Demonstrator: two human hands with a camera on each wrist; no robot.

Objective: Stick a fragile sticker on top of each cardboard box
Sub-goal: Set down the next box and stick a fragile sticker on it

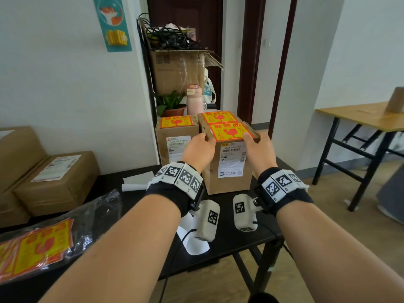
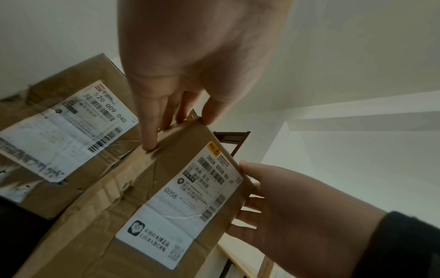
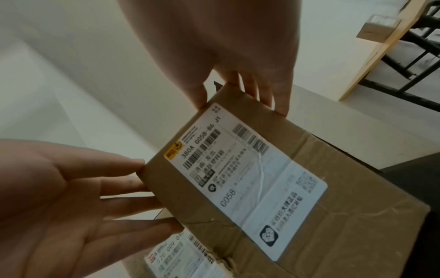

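I read this as the step after sticking: my left hand (image 1: 200, 147) and right hand (image 1: 255, 147) clasp the top side edges of the tall brown cardboard box (image 1: 229, 169) on the black table (image 1: 240, 235), thumbs on its rim, fingers down its sides. Its orange-and-yellow fragile sticker (image 1: 227, 131) lies flat on top. 2 stickered boxes stand just behind. Next, I judge, I set it down and fetch a sticker from the clear bag (image 1: 43, 243).
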